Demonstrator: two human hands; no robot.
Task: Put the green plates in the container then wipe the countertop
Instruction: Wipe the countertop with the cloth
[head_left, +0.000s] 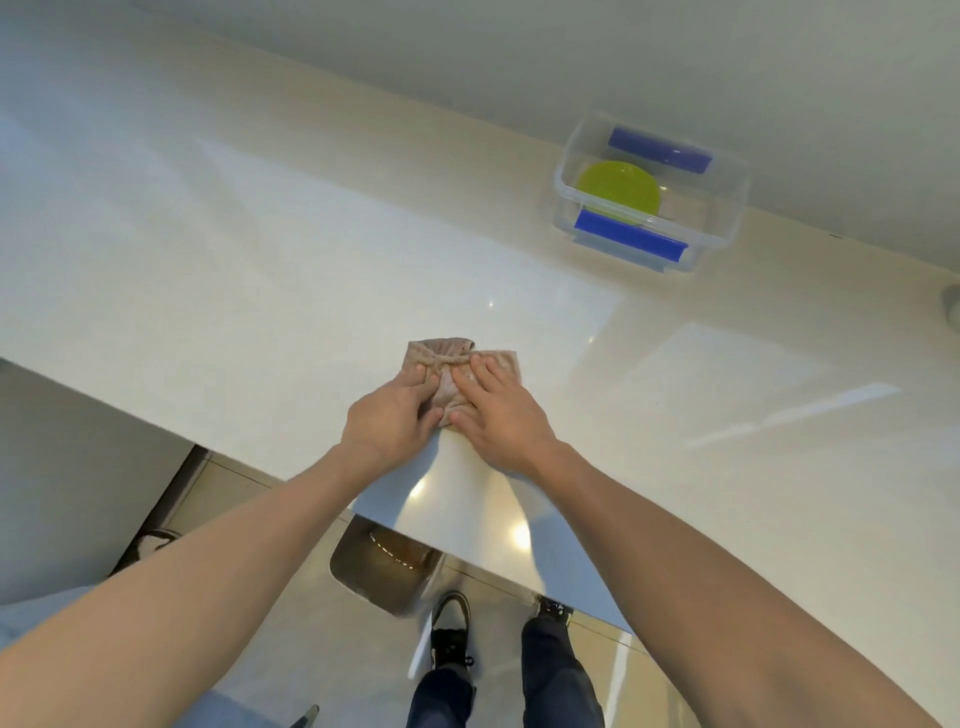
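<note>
Both hands are on a small brown cloth (457, 371) near the front edge of the pale worktop (260, 270). The hands cover the near half of the cloth, so its full shape is hard to see. It is bunched and wrinkled in the middle, and its long side runs left to right.

The left hand (392, 415) has its fingers curled into the cloth and bunches it up. The right hand (498, 410) lies flat on the cloth with its fingers straight and spread, pressing down.

Far off to the right, close to the wall, stands a clear plastic box (727, 208) with blue clips (631, 239). The green plates (618, 189) lie flat inside it. The near blue clip hides their front edge. You cannot tell how many plates there are, as they look like one green round.

At the right edge of the picture a small grey thing (953, 306) is cut off, and you cannot tell what it is.

Below the worktop are the person's dark shoes (452, 631) on a shiny floor (498, 597).
</note>
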